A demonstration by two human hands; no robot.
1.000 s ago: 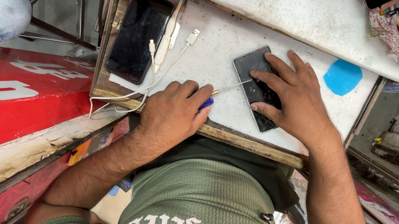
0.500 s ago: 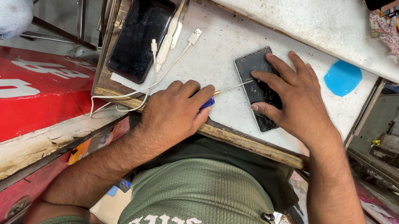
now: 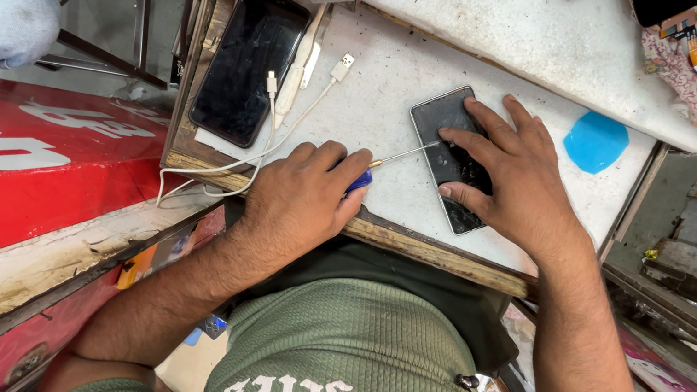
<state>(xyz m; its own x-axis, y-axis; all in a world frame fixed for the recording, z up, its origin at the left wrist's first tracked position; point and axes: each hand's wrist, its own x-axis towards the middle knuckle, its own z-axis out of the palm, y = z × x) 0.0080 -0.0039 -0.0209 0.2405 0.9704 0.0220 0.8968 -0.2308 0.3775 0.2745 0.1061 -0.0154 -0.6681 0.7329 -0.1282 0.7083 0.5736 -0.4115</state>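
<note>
Right hand [image 3: 514, 180] pressing flat, fingers spread, on dark phone [image 3: 450, 156], left hand [image 3: 303, 198] at eight o'clock gripping blue-handled screwdriver [image 3: 377, 165], tip touching phone's edge, on white tabletop [image 3: 402, 93].

The screwdriver [image 3: 392, 158] has a thin bright metal shaft and a glossy blue plastic handle. The phone [image 3: 451, 157] looks smooth, dark and smudged. At its 9 o'clock, the white worktop [image 3: 384, 90] is matt and scuffed, with a worn wooden edge [image 3: 433, 249].
</note>
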